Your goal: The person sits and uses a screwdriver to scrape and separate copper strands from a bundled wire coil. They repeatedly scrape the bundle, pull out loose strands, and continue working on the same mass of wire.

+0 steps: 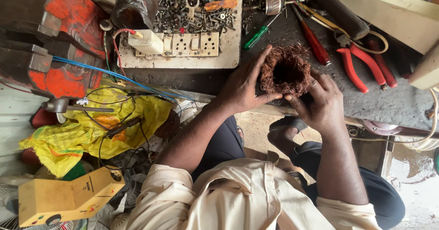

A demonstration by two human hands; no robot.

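Observation:
A round motor stator with a thick ring of copper winding point(286, 70) stands at the near edge of a dark workbench point(379, 104), its hollow centre facing up. My left hand point(242, 86) clasps its left side, fingers reaching up along the winding and thumb across its lower front. My right hand point(320, 100) grips the right and lower side, fingers curled against the winding. Both forearms come up from my lap, sleeves rolled back.
Red-handled pliers point(363, 68), red and green screwdrivers point(313, 40) and a tray of screws and nuts point(192, 6) with a switch-and-socket board point(183, 45) lie on the bench. A red bench vise point(55, 42) sits left. Below it are yellow cloth point(91, 129), wires and a yellow box point(64, 198).

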